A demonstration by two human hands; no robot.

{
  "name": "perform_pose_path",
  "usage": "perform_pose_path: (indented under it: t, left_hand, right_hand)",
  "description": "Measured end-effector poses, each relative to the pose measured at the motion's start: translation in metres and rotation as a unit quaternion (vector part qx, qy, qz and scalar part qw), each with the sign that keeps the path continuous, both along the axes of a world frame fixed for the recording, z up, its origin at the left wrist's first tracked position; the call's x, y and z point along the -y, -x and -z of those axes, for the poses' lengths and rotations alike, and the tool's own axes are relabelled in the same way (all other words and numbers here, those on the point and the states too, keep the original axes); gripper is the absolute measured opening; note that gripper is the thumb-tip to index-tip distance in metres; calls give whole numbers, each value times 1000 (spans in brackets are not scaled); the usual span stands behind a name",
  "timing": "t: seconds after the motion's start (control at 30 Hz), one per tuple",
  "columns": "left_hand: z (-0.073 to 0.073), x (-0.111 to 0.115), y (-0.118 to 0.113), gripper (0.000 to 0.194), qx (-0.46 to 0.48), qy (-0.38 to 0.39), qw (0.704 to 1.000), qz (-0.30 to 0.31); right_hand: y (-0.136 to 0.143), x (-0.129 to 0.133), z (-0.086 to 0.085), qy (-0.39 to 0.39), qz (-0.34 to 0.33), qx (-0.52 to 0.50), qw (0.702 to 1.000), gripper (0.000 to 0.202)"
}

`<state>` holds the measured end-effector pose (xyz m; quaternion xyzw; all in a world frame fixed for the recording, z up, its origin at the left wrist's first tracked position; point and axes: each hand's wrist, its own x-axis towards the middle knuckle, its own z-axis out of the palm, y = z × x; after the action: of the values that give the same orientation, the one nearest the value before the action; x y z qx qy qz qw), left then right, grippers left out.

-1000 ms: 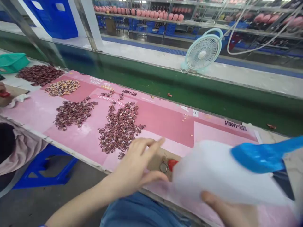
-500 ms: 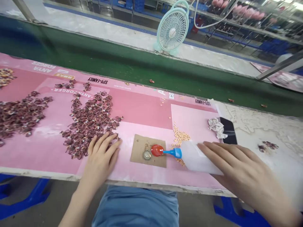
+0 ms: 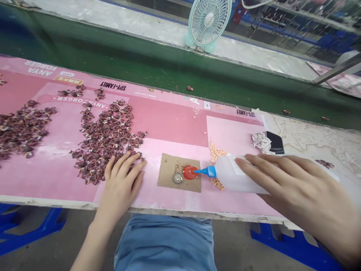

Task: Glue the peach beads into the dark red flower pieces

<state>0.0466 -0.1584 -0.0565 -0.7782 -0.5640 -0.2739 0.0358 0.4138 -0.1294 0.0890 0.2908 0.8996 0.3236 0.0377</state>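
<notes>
My right hand (image 3: 293, 180) is wrapped round a white squeeze bottle (image 3: 228, 173) with a blue nozzle, held on its side. The nozzle tip meets a small red cap-like dish (image 3: 189, 172) on a piece of brown cardboard (image 3: 166, 171). Beside the dish sits a round, ridged metal cap (image 3: 178, 177). My left hand (image 3: 122, 178) lies flat with fingers spread on the pink sheet, its fingertips touching the edge of a pile of dark reddish-brown dried-looking pieces (image 3: 107, 135). Small tan pellets (image 3: 217, 152) are scattered around the bottle's neck end.
Another pile of dark pieces (image 3: 22, 130) lies at the left. Crumpled white paper (image 3: 261, 142) rests against a black object (image 3: 275, 143) at the right. Beyond the table runs a green strip (image 3: 141, 71), with a light-blue fan (image 3: 209, 22) behind it.
The view has tilted downward, so the far things sit higher. The bottle lies a little flatter, its nozzle still at the red dish. My left hand keeps its place by the pile.
</notes>
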Motion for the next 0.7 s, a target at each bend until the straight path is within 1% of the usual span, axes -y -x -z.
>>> perform_pose_path:
  t: [0.17,0.27,0.33,0.47,0.57,0.63,0.7]
  left_hand:
    - [0,0,1,28,-7,10,1000,5]
    - [-2,0,2,27,-17,2,1000,7]
    - [-3,-1,2,26,-25,-2,1000,10]
    - [-4,-3,2,25,-31,-1,999,12]
    - [-6,-2,2,29,-14,-8,1000,8]
    - [-12,1,2,32,16,-29,999,-8]
    - [-24,3,0,32,60,-52,997,-23]
  right_hand:
    - [0,-3,-2,-4,-10,1,1000,34]
    - [-2,-3,-4,-1,-27,-8,1000,34]
    - [-5,-1,-4,7,-25,-11,1000,34]
    - [-9,4,-1,34,1,-22,999,35]
    - [-13,8,4,45,35,-50,997,38]
    - [-18,12,9,47,64,-74,994,36]
    - [-25,16,17,68,113,-131,982,33]
